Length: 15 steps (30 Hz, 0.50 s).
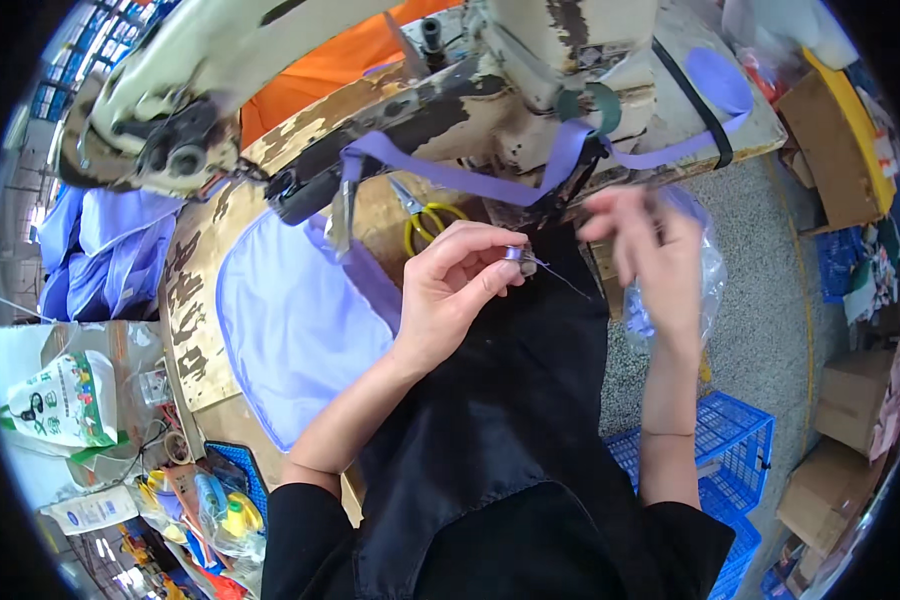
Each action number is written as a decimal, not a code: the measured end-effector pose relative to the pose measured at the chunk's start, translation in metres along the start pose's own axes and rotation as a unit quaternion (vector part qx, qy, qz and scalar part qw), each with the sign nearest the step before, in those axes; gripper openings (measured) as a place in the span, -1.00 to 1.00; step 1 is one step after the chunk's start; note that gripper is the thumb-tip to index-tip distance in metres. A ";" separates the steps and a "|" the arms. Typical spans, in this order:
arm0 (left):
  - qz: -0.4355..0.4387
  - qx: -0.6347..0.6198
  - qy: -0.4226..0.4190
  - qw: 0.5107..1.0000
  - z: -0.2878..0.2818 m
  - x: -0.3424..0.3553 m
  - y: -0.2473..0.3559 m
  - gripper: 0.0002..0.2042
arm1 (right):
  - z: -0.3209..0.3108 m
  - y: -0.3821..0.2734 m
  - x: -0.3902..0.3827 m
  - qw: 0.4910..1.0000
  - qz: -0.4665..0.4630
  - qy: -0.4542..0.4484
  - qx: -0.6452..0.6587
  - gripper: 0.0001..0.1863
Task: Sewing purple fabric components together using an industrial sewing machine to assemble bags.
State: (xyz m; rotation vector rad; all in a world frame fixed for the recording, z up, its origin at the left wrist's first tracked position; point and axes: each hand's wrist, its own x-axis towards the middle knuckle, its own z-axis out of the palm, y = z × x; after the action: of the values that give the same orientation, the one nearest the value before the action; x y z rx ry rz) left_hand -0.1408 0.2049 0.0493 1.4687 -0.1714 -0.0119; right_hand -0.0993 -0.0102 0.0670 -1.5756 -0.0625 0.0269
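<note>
The left hand (448, 285) pinches a small bobbin (513, 254) between thumb and fingertips, near the sewing machine (390, 100), held up so its thread (560, 278) trails right. The right hand (650, 255) is blurred, fingers loosely curled; whether they grip the thread cannot be told.

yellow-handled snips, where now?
Head view, centre-top: the yellow-handled snips lie on the worn table, just above the left hand, beside the lilac fabric piece.
</note>
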 end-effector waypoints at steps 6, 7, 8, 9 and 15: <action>-0.068 -0.126 0.004 0.990 -0.031 -0.047 0.014 -0.80 | 0.054 -0.015 -0.035 0.980 -0.038 -0.180 -0.075 -0.93; -0.094 -0.170 -0.009 0.981 -0.038 -0.053 0.013 -0.81 | 0.058 -0.014 -0.036 0.982 -0.036 -0.177 -0.056 -0.93; -0.120 -0.213 -0.022 0.969 -0.044 -0.060 0.013 -0.82 | 0.063 -0.012 -0.038 0.983 -0.032 -0.174 -0.037 -0.93; -0.140 -0.256 -0.033 0.956 -0.050 -0.067 0.011 -0.82 | 0.067 -0.011 -0.041 0.985 -0.031 -0.171 -0.016 -0.93; -0.141 -0.474 -0.023 0.869 -0.081 -0.088 0.009 -0.81 | 0.100 -0.013 -0.047 0.944 -0.160 -0.122 -0.263 -0.85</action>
State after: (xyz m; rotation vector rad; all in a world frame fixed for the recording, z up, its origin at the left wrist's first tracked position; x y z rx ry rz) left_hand -0.2189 0.2958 0.0409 0.4917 0.0247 -0.3271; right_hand -0.1521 0.0868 0.0780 -2.0717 -0.5600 -0.0540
